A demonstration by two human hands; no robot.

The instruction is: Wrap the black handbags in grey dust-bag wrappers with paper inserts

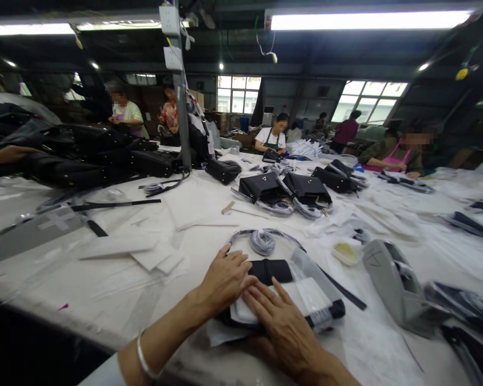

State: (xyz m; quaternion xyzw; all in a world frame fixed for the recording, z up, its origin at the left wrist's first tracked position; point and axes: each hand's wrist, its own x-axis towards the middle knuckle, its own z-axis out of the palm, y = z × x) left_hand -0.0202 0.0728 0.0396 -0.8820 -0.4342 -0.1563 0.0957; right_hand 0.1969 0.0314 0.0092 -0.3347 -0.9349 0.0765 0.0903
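A black bag (271,269) lies on the table in front of me, partly covered by white sheet material (306,295) and clear plastic. My left hand (225,276) rests on the bag's left side, its fingers extended. Flat on the white sheet, my right hand (284,324) has its fingers spread, the fingertips close to my left hand. A plastic-wrapped coiled strap (262,242) sits just beyond the bag. What lies under my palms is hidden.
A grey tape dispenser (398,289) and a small dish (346,252) stand to the right. White sheets (121,245) lie left. Black handbags (261,187) sit farther back, more are piled left near a metal post (182,107). Several people work behind; another person's hand (12,154) touches the pile.
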